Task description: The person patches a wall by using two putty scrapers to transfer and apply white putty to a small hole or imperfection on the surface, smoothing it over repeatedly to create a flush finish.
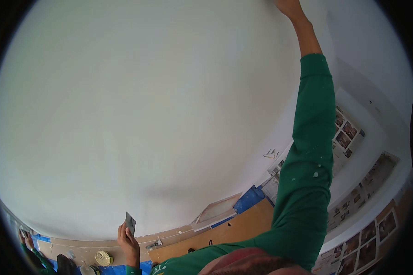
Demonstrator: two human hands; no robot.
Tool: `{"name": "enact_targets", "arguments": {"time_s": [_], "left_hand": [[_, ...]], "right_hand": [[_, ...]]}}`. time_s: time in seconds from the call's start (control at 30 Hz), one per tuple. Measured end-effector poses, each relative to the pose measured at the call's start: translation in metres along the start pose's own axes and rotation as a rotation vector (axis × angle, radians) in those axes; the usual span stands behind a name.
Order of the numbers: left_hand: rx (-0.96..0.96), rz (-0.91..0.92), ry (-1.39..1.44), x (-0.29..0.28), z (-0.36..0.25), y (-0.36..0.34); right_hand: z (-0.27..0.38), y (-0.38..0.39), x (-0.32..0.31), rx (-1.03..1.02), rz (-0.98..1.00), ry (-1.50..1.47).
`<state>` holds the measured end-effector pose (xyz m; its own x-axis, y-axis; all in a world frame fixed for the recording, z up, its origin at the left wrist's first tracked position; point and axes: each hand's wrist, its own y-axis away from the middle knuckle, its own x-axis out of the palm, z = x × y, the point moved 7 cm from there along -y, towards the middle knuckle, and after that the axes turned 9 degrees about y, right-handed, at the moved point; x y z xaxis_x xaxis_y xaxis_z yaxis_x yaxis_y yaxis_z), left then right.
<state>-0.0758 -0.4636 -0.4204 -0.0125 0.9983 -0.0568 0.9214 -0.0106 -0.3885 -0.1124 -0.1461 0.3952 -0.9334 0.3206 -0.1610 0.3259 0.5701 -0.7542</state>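
My left hand (127,240) is low in the view, its fingers closed on a small grey flat rectangular piece (130,223) held upright. Behind it is the large white wall (147,114), with faint streaks and a soft shadow low down. My right arm, in a paint-spotted green sleeve, reaches up along the right side of the wall. My right hand (287,8) is cut off at the top edge, so what its fingers do is hidden.
Along the bottom lie a wooden board (243,220), blue sheeting (250,197) and a tin (103,258). Printed sheets (346,133) cover ledges at right. At far left another person's hands (26,239) and green sleeves show by the wall.
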Motion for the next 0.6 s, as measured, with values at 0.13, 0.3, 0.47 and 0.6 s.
{"name": "enact_targets", "arguments": {"time_s": [0.13,0.3,0.47,0.6], "left_hand": [[0.014,0.090,-0.019,0.001,-0.008,-0.008],[0.052,0.153,0.014,0.006,-0.017,-0.014],[0.048,0.176,0.063,0.011,-0.015,-0.013],[0.053,0.194,0.075,0.015,-0.001,-0.011]], "right_hand": [[0.049,0.063,0.002,0.109,0.038,-0.052],[0.114,0.120,0.008,0.059,0.022,-0.084],[0.161,0.198,0.039,0.091,0.052,-0.118],[0.212,0.247,0.063,0.114,0.093,-0.178]]}}
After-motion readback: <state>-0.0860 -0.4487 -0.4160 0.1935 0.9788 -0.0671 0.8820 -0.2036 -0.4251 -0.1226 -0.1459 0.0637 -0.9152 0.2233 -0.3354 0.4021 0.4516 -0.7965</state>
